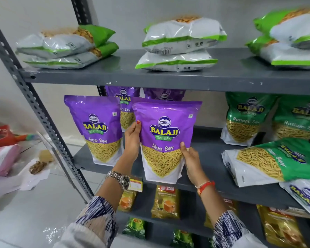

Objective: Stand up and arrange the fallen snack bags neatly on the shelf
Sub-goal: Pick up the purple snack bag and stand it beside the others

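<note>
Head view: grey slotted-steel shelf (pixel 150 77) against a white wall, pale tiled floor to your left. On the middle tier, bare grey board lies between the purple and green stock. Purple Aloo Sev pouch (pixel 166 140) at the front edge, upright, long axis vertical, label facing you. Your left hand (pixel 132 140) and right hand (pixel 191 161) clasp its sides.

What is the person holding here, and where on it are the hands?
A purple Aloo Sev bag, held upright: left hand on its left edge, right hand on its lower right edge.

Rear purple bags (pixel 164 94), perhaps two, half-hidden.
</note>
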The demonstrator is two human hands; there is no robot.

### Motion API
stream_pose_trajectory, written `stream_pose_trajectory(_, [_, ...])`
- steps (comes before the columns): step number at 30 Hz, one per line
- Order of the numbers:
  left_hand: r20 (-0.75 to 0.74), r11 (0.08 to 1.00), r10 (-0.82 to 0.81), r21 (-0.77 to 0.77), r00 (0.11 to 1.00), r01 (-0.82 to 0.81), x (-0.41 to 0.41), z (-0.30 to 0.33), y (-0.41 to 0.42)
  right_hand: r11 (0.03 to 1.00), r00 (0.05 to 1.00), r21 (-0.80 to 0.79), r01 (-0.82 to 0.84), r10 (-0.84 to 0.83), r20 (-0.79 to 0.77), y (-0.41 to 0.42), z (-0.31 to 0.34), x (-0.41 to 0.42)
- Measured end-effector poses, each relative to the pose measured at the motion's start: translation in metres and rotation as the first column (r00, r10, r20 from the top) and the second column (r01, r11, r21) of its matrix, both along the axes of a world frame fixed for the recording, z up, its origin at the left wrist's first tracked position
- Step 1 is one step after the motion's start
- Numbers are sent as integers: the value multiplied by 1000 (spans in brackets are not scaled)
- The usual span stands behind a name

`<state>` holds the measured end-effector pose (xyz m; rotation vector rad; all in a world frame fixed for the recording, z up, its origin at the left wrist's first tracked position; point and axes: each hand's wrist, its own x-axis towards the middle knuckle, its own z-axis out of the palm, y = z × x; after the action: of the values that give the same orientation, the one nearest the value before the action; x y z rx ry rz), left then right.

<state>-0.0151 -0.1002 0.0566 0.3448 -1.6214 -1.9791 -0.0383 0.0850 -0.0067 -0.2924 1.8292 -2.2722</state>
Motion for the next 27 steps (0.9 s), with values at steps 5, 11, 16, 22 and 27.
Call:
stream_pose_trajectory(5, [-42, 997, -27, 71, 999, 30, -9, -6, -22, 998, 998, -2, -58, 58, 0, -24, -9, -12])
stream_pose_trajectory(11, [-22, 996, 29, 90, 999, -27, -12, -16, -34, 998, 998, 30, -57, 57, 7, -42, -14, -9])
stream_pose_trajectory(16, [28, 993, 116, 0, 993, -116, -2, -25, -15, 999, 1000, 36, -25, 26, -13, -39, -14, -2])
stream_pose_trajectory(22, [-44, 928, 342, -144, 939, -345, 19, -52, 25, 994, 991, 20, 111, -109, -79, -7, -17, 17])
stream_pose_trajectory(27, [-207, 840, 439, -250, 874, -481, 23, -78, 78, 797, 794, -111, 593, -603, -83, 54, -8, 26])
